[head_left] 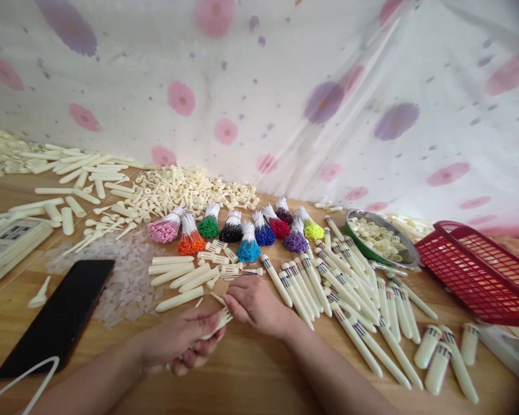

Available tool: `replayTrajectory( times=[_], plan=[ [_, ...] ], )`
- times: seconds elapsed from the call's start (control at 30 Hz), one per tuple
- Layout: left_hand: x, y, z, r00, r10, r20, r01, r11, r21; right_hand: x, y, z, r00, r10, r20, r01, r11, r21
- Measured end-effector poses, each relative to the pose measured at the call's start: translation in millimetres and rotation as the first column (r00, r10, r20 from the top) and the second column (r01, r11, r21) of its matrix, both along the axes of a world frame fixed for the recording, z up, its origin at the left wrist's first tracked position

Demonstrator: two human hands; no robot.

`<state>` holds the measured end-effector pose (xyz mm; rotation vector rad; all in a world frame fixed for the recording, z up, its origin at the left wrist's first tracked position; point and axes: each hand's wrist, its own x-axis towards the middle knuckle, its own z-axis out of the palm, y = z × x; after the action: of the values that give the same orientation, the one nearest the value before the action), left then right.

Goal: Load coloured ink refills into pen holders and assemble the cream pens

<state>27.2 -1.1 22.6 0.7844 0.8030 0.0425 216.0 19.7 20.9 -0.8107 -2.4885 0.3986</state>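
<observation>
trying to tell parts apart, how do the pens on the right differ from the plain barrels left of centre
The pens have colour-marked tops, while the plain barrels show no colour marks. The pens mostly slant down to the right; the plain barrels lie nearer level, right ends raised in the picture. Both are cream and lie on the wooden table.

The left grip (185, 337) and right grip (257, 302) are bare, on rounded, uncovered forearms (324, 363) tapering to slim wrists (288, 324)
</observation>
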Motion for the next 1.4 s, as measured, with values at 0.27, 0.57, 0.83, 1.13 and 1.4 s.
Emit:
replayTrajectory(
  times=[0.27, 0.57, 0.83, 1.13, 1.4],
  plan=[
    [11, -2, -10.7, 0.983, 0.162, -0.088, -0.119, 0.922, 0.367, -10, -4, -6.8, 0.949, -0.308, -0.071, 0.275, 0.916, -0.293],
    [10, -5, -19.1, 0.918, 0.326, -0.228, 0.033, 0.508, 0.861, -19, -2, -10.5, 0.804, -0.566, -0.185, 0.468, 0.792, -0.392],
    [10, -4, -12.3, 0.982, 0.161, 0.094, -0.165, 0.986, 0.036, -10, -3, -4.4, 0.904, -0.376, -0.206, 0.28, 0.881, -0.381],
    [-6, 0, -20.9, 0.879, 0.106, 0.466, 0.134, 0.881, -0.454, 2, -2, 4.6, 0.928, -0.253, -0.274, 0.158, 0.932, -0.325],
    [-8, 5, -16.1, 0.875, 0.14, 0.463, 0.055, 0.923, -0.381, 3, -3, 4.7, 0.912, -0.258, -0.318, 0.169, 0.945, -0.281]
  ],
)
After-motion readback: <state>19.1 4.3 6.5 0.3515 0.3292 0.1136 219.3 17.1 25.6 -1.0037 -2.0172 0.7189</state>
